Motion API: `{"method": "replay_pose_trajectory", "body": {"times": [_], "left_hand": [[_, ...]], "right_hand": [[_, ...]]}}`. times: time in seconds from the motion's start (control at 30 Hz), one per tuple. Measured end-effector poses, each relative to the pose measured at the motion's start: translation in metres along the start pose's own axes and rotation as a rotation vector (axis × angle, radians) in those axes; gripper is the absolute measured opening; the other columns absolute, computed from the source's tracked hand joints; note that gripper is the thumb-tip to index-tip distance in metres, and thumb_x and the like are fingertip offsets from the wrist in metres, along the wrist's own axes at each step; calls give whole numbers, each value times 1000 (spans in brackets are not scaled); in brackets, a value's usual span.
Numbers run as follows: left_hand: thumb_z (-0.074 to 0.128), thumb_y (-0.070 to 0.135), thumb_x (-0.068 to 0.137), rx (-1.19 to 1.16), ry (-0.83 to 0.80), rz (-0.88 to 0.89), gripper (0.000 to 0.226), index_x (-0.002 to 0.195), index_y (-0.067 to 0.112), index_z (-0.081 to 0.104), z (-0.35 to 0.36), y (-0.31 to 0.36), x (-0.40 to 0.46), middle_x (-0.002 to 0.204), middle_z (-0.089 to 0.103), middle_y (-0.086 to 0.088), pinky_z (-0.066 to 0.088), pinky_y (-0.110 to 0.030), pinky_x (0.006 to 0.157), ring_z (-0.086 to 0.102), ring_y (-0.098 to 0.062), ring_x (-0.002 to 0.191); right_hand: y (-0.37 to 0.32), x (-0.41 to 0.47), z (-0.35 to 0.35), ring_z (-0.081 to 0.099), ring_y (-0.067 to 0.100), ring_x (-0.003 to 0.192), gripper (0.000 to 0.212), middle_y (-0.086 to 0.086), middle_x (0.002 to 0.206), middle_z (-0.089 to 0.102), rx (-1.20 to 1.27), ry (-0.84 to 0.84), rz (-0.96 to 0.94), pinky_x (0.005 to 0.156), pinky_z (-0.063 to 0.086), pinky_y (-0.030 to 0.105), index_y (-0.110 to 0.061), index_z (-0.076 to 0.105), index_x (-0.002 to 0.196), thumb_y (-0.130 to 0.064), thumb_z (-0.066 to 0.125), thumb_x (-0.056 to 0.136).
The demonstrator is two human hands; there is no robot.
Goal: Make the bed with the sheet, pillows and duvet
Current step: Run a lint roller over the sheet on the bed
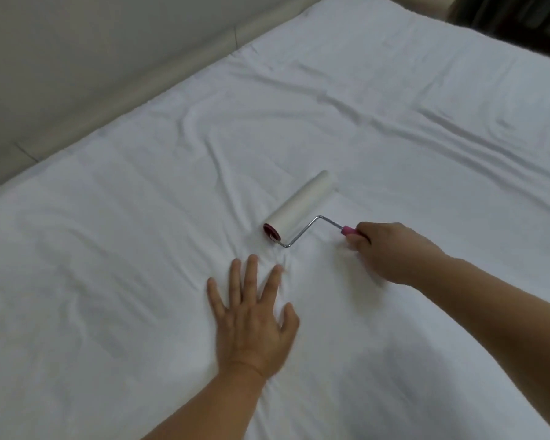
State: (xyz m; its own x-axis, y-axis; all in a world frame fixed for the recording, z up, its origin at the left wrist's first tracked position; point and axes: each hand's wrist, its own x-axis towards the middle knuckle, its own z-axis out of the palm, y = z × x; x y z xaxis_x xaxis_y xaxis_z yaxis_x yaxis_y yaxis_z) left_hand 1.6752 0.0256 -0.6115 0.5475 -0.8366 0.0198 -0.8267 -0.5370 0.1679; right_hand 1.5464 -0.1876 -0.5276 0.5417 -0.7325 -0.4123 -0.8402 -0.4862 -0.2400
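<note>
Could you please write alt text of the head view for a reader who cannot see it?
A person's right hand grips the pink handle of a lint roller lying on a wrinkled white sheet, while the left hand presses flat beside it, fingers spread.

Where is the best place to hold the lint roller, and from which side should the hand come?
Hold the lint roller by its pink handle, coming from the right, as the right hand does. The bent wire sets the handle clear of the sticky drum lying on the sheet.
</note>
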Motion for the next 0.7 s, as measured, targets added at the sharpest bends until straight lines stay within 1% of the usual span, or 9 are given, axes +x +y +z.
{"method": "replay_pose_trajectory", "body": {"times": [0.1,0.2,0.33,0.4,0.47,0.57,0.63,0.7], "left_hand": [[50,52,78,-6,-28,9,68,144,33,46,1,-3,3,158,31,-7,15,-68,112,20,-32,148],[56,53,70,-31,-18,22,74,141,33,50,3,-5,7,156,35,-8,20,-70,109,26,-34,146],[60,56,60,-27,110,44,75,131,33,61,15,-10,14,148,47,-9,27,-70,105,41,-35,138],[57,59,61,-7,167,45,72,129,34,63,24,-13,17,144,51,-9,30,-69,104,44,-33,136],[55,63,62,22,215,48,72,128,36,63,33,-15,18,141,54,-8,33,-68,102,45,-31,134],[51,66,65,57,290,58,70,128,37,59,43,-18,19,137,57,-7,36,-67,99,47,-30,132],[47,65,71,56,328,56,65,129,37,57,45,-17,20,136,57,-7,36,-66,99,47,-30,131],[49,62,68,47,346,43,68,130,36,57,44,-16,20,136,57,-7,35,-67,100,47,-30,131]], "right_hand": [[-56,62,-11,55,22,84,47,-3,86,53,-33,20,-85,69,40,34,-22,54,90,-58,26,102],[-109,116,-19,53,25,87,46,0,91,53,-37,39,-138,71,39,34,-21,53,93,-56,24,103],[-177,178,-26,51,26,89,39,2,99,54,-23,63,-182,72,38,33,-20,50,97,-50,27,104],[-209,203,-31,51,25,87,34,2,101,54,-8,84,-194,71,37,32,-21,52,99,-47,31,104],[-235,220,-35,50,24,86,33,2,97,52,8,101,-201,71,37,31,-20,56,105,-44,33,104],[-251,234,-40,51,25,86,32,1,94,50,-17,101,-203,71,39,31,-18,57,112,-40,35,104],[-246,236,-41,50,24,87,34,1,95,49,-40,100,-207,71,39,31,-19,55,109,-43,32,104],[-234,234,-40,50,24,87,34,-1,94,48,-45,95,-207,72,38,32,-22,50,101,-48,28,105]]}}
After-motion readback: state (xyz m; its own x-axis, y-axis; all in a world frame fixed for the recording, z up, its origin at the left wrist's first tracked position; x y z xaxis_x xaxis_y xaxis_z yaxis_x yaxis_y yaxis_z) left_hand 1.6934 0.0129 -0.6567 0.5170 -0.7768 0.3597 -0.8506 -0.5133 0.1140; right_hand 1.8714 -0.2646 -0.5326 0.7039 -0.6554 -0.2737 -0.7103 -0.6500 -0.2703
